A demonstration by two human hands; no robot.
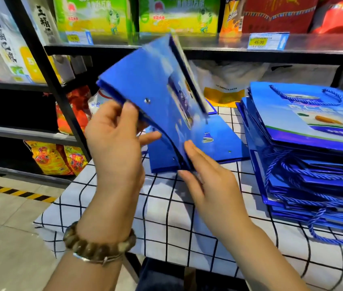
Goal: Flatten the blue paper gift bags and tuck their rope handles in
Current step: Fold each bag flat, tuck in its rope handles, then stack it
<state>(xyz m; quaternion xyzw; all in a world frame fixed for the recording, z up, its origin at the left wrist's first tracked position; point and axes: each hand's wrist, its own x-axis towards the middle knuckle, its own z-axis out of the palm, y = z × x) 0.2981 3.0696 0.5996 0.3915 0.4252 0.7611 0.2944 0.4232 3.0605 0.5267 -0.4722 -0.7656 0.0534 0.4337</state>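
I have the blue gift bag lifted clear above the checked table, over its far left part, folded nearly flat and tilted so that one end points up and away from the table and the other points down toward it. The bag is blurred, so I cannot make out its rope handles; a small metal eyelet shows on its near face. My left hand grips the bag's near edge above the table's left side, with the thumb laid on the near face and the fingers curled behind it. My right hand is lower, over the middle of the table, and pinches the bag's bottom corner between the thumb and fairly straight fingers. A flattened bag lies on the table's far middle, directly under the lifted one. A stack of bags sits on the table's right side, with its blue rope handles spilling loose from the stack's near face toward the table's right front. A beaded bracelet circles my left wrist, over the table's near left corner. Behind the table, a shelf carries a yellow price tag.
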